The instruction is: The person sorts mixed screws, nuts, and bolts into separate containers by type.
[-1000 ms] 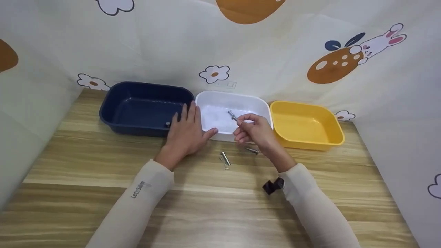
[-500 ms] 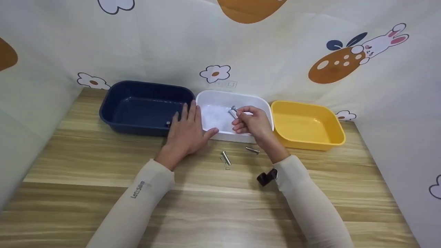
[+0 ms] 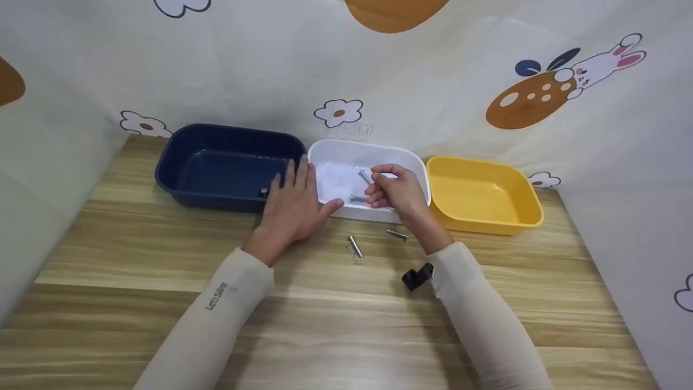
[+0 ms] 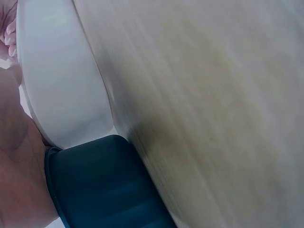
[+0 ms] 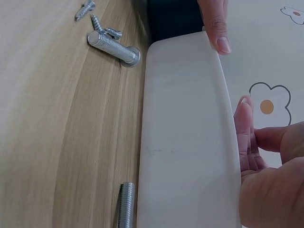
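Head view: my right hand point(image 3: 398, 190) pinches a bolt point(image 3: 364, 176) over the white tub point(image 3: 368, 151). My left hand point(image 3: 292, 203) lies flat against its near rim. I should release low.

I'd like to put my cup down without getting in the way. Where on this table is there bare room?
The near half of the table, on the viewer's side of the screws, is bare wood between the sleeves. So is the left strip in front of the blue tub. It is crowded around the white tub, where both hands and loose bolts gather.
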Demonstrator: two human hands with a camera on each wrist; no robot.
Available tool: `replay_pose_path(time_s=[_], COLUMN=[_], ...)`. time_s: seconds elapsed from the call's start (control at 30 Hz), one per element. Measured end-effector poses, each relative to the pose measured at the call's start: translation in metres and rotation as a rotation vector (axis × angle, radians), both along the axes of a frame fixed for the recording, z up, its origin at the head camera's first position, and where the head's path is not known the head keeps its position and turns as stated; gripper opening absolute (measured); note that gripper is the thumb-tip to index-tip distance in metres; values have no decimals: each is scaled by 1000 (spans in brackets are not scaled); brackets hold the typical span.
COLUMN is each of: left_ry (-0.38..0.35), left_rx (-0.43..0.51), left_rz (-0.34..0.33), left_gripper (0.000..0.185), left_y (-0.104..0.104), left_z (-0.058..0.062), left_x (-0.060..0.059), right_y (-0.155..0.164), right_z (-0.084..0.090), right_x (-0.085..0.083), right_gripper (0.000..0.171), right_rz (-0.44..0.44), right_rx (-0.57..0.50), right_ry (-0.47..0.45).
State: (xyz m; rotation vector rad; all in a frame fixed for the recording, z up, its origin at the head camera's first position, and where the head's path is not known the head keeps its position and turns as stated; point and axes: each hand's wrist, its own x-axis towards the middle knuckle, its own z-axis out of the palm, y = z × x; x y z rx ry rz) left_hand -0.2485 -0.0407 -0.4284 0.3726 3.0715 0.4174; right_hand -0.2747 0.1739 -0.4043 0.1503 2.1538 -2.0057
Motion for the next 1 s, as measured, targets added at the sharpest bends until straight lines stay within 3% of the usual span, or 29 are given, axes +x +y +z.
replay_pose_path(time_s=[1.0], left_ry=[-3], left_rx=[0], left_rz=[1], left_gripper=[106], left_y=[0], left_z=[-1], left_x=[0], right_y=[1], right_z=[3], right_x=[1], right_gripper=[33], right_rz=[14], right_rx=[-16], right_ry=[-14])
